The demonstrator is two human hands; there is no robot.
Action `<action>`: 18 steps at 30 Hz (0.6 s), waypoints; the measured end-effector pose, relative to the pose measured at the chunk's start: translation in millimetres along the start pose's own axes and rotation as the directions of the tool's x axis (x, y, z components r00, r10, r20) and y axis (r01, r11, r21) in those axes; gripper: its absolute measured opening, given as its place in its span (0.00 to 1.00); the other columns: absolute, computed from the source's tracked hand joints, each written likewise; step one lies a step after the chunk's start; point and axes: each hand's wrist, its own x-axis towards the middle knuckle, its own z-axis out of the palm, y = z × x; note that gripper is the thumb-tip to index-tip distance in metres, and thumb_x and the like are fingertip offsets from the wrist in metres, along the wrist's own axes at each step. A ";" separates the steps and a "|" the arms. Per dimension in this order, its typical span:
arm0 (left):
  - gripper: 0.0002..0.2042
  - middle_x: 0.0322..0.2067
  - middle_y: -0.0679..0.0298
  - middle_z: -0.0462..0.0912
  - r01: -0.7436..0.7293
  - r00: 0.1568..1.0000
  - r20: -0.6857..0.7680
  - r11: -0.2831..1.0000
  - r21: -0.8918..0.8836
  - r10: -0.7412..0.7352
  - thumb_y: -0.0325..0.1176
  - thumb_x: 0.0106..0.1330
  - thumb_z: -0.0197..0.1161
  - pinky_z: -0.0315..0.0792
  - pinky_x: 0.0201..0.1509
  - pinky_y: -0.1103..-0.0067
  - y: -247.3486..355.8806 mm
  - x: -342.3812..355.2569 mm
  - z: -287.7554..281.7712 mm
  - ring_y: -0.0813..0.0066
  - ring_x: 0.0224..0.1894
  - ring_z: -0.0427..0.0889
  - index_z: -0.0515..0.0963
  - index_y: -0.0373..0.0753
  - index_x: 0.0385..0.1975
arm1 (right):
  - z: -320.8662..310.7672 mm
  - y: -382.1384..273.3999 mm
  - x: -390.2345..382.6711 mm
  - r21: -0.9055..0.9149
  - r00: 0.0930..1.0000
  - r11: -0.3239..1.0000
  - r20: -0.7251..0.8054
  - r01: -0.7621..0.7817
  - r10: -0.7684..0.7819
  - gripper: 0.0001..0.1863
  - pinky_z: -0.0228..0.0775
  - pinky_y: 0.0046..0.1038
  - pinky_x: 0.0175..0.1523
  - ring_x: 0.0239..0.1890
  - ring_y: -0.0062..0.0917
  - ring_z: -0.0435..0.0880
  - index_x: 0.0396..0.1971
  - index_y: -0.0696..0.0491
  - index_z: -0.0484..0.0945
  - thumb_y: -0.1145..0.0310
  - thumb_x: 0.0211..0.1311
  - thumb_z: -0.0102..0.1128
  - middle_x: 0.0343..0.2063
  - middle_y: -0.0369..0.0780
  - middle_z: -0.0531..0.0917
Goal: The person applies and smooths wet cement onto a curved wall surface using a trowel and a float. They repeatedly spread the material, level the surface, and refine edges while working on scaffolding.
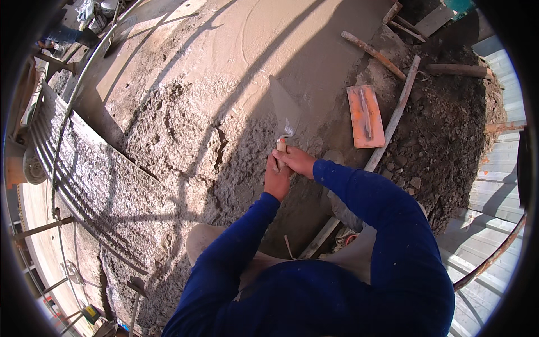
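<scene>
The left hand [277,181] and right hand [301,161] cover most of the trowel handle [281,144], hiding several fingertips. A long wooden pole [400,106] disappears behind the right sleeve [362,188]. The upper rim crops a teal object [460,5], its kind unclear. Reddish bits [347,240] between the legs are too small to tell.

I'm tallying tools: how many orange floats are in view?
1: the float lies to the right of the trowel, beside a long pole. Others may be hidden.
</scene>
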 end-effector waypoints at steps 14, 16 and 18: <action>0.23 0.56 0.50 0.80 -0.141 0.812 0.498 0.725 0.674 -0.305 0.37 0.70 0.67 0.78 0.57 0.66 14.7 -83.3 -133.4 0.58 0.50 0.87 0.76 0.37 0.62 | -122.2 143.0 114.1 -0.128 0.522 0.965 -0.853 -0.228 0.010 0.22 0.76 0.48 0.56 0.53 0.52 0.84 0.50 0.61 0.78 0.57 0.67 0.63 0.48 0.56 0.85; 0.23 0.57 0.50 0.80 -0.205 0.745 0.597 0.750 0.629 -0.297 0.37 0.70 0.66 0.78 0.58 0.66 12.4 -83.2 -114.7 0.59 0.51 0.87 0.75 0.38 0.63 | -174.0 167.2 114.4 -0.022 0.496 0.973 -0.863 -0.231 0.098 0.23 0.76 0.48 0.56 0.53 0.52 0.84 0.50 0.62 0.77 0.58 0.66 0.64 0.48 0.56 0.85; 0.24 0.58 0.50 0.79 -0.147 0.709 0.628 0.804 0.577 -0.321 0.38 0.70 0.66 0.78 0.59 0.65 26.5 -87.4 -104.0 0.59 0.52 0.87 0.75 0.39 0.64 | -175.9 172.9 119.0 0.006 0.483 0.977 -0.869 -0.213 0.111 0.22 0.76 0.48 0.56 0.53 0.53 0.84 0.49 0.63 0.77 0.59 0.66 0.64 0.48 0.57 0.85</action>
